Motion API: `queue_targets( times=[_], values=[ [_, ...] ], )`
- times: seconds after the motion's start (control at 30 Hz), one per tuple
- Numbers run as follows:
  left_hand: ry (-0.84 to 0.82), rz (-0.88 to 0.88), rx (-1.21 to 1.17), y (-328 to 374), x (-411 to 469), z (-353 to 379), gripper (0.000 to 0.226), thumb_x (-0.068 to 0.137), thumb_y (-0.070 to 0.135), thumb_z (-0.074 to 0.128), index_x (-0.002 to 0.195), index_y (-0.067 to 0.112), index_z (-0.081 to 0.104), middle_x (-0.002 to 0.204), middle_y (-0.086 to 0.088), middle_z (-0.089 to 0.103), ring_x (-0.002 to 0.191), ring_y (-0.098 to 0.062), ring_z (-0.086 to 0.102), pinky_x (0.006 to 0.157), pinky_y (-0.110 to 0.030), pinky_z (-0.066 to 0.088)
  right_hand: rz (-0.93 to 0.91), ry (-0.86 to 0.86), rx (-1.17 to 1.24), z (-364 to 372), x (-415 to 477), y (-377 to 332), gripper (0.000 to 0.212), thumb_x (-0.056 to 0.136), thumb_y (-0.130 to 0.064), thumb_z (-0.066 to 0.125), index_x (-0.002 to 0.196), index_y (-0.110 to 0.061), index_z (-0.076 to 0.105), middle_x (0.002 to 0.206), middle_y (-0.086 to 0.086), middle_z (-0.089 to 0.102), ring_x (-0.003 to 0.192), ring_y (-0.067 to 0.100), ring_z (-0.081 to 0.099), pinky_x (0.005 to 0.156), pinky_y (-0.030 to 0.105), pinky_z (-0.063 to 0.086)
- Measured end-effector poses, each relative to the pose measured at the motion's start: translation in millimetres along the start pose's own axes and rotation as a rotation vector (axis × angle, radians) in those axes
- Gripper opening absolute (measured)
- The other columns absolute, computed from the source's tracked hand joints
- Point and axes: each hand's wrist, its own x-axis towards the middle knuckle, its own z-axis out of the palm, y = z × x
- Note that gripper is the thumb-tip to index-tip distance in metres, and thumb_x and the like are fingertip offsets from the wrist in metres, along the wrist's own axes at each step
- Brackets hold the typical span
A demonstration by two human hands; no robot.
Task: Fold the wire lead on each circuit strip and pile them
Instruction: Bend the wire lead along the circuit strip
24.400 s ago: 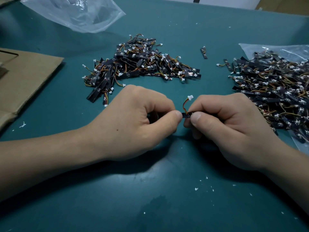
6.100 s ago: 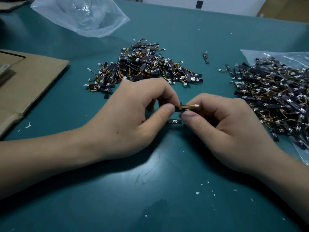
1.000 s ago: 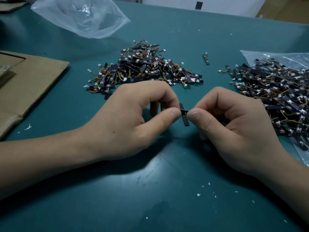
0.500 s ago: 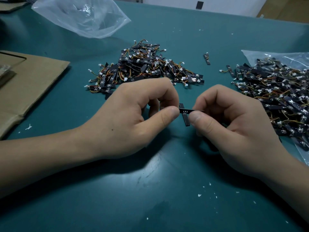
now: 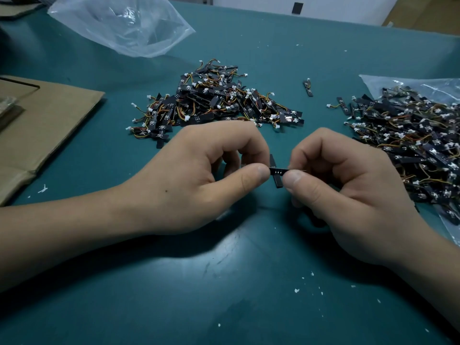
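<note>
Left hand and right hand each pinch one end of a strip, thumb to forefinger, low over the table. I'd say they're bracing it to bend the wire, which is hidden. Likely-done pile sits behind, unsorted heap on the right, both within reach.

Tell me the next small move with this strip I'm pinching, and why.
Probably fold the lead over with the right hand while the left hand steadies: both pinch the circuit strip, its lead hidden in the right grip, not yet on the middle pile.
</note>
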Motion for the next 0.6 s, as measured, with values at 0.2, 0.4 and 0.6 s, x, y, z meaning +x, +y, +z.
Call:
queue_targets(
  times=[0.2, 0.4, 0.6],
  values=[
    [-0.023, -0.025, -0.014, 0.3, -0.8, -0.6, 0.006, 0.095, 0.023, 0.065, 0.089, 0.023, 0.065, 0.079, 0.010, 0.061, 0.072, -0.021, 0.058, 0.065, -0.037, 0.047, -0.012, -0.010, 0.003, 0.4, 0.1, -0.6, 0.014, 0.092, -0.033, 0.063, 0.086, -0.021, 0.058, 0.064, 0.009, 0.060, 0.048, 0.021, 0.048, 0.046, 0.036, 0.040],
    [-0.068, -0.116, -0.104, -0.5, 2.0, -0.5, 0.011, 0.096, 0.022, 0.061, 0.085, 0.021, 0.063, 0.068, 0.012, 0.055, 0.060, -0.004, 0.048, 0.058, -0.015, 0.037, -0.069, 0.073, -0.105, 4.3, 0.6, -1.2, 0.006, 0.096, -0.028, 0.068, 0.096, -0.025, 0.062, 0.073, 0.001, 0.063, 0.057, 0.020, 0.057, 0.054, 0.031, 0.046],
    [-0.002, -0.110, -0.022, -0.6, 1.3, 1.7, 0.014, 0.097, 0.024, 0.061, 0.085, 0.019, 0.066, 0.070, 0.009, 0.060, 0.063, -0.010, 0.055, 0.060, -0.013, 0.039, -0.038, 0.112, -0.176, 5.7, 4.0, -1.5, 0.012, 0.097, -0.033, 0.063, 0.087, -0.028, 0.065, 0.068, -0.004, 0.064, 0.056, 0.016, 0.055, 0.053, 0.020, 0.042]
  ],
)
